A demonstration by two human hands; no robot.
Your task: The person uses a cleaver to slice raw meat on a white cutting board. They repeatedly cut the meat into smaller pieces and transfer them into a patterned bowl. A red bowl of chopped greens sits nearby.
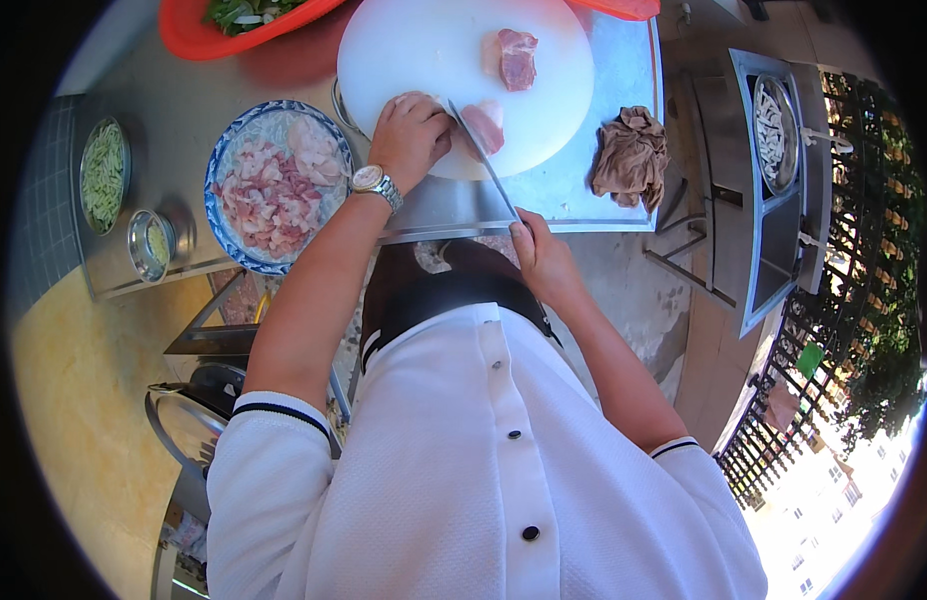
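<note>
My right hand (537, 251) grips the handle of a long-bladed kitchen knife (490, 166), its blade slanting up and left over a round white cutting board (403, 45). At the board's lower left my left hand (412, 135), with a watch on the wrist, presses down with curled fingers on raw meat that is mostly hidden beneath them. Just right of the blade lies a pale pink piece of raw meat (486, 126). Another raw chunk (517, 60) rests farther up the board. Cut raw meat (272, 195) fills a blue-rimmed plate (216, 225) left of my left forearm.
A crumpled brown cloth (630, 159) lies on the metal table (441, 206), right of the board. At the left stand a metal bowl of shredded green vegetable (103, 176) and a smaller metal bowl (150, 246). A red basin (186, 41) holds leafy greens. A metal sink (775, 247) stands far right.
</note>
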